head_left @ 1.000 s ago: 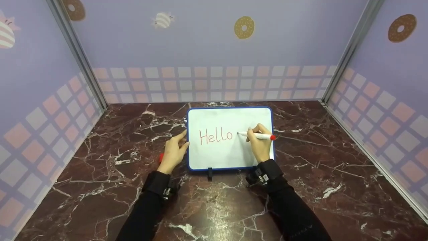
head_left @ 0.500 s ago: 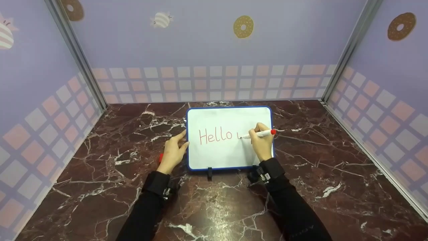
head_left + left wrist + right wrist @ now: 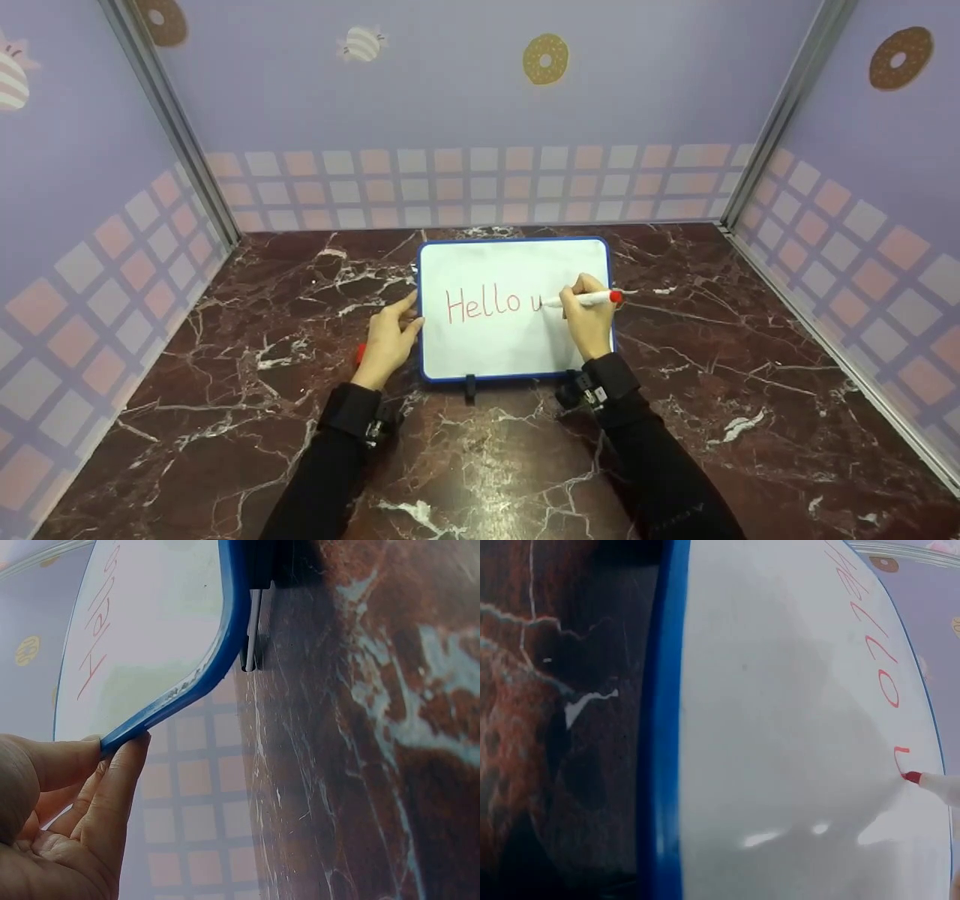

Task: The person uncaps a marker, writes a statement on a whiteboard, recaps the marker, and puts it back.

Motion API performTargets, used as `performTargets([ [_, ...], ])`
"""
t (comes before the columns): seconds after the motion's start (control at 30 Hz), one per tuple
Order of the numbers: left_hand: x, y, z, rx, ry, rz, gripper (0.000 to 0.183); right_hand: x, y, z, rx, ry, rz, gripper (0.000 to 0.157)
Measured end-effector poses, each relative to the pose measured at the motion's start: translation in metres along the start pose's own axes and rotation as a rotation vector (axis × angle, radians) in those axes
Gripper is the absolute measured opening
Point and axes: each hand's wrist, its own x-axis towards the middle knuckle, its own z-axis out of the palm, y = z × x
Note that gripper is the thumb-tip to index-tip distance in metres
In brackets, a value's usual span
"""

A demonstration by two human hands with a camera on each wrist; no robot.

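A: Which step, roughly?

B: Looks like mid-letter. Writing on a white rectangular dry-erase board with a rounded blue frame [image 3: 487, 349], standing on a dark red-brown marble-look tabletop [image 3: 292, 427]. Got a slim white marker with a red end [image 3: 597, 298] pinched in the right fingers (right hand [image 3: 590, 322]), with its red nib [image 3: 912, 777] on a short u-like red stroke [image 3: 535, 304], just right of a red handwritten "Hello" [image 3: 484, 302].

A: And the left hand [image 3: 390, 337]?

B: Pinching the frame's left edge between thumb and fingertips. Probably just for steadiness.

A: Next move?

B: Would call for finishing that stroke lightly, then lifting off and shifting right along the same line.

A: Enough room?

B: Not loads. Only a modest strip between nib and right edge, partly behind the right hand. Much more bare white below, some above too. Watch the bottom edge near the right wrist, and the small black foot [image 3: 470, 390] under it. Also spotted: a small red thing [image 3: 361, 352] beside the left wrist, mostly hidden, can't tell what.
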Motion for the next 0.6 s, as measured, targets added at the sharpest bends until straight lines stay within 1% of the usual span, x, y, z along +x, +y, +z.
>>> performTargets([
  [0.13,0.0000,0.0003,-0.0002,-0.004,-0.004,-0.007,0.048,0.0001,-0.0009,-0.0006,-0.037,0.014,-0.025,0.027],
  [0.3,-0.0004,0.0013,-0.0010,-0.007,-0.012,-0.002,0.049,0.0003,-0.0018,-0.0007,-0.089,0.074,-0.074,0.031],
  [0.4,-0.0006,0.0016,-0.0013,-0.009,-0.016,-0.004,0.049,0.0007,-0.0004,-0.0008,-0.053,0.091,-0.094,0.030],
  [0.53,-0.0010,0.0004,-0.0009,-0.014,-0.016,-0.009,0.049,0.0007,0.0021,-0.0017,0.020,0.089,-0.103,0.027],
  [0.6,-0.0010,-0.0002,-0.0006,-0.011,-0.012,-0.006,0.049,0.0011,0.0031,-0.0029,0.026,0.097,-0.101,0.026],
])
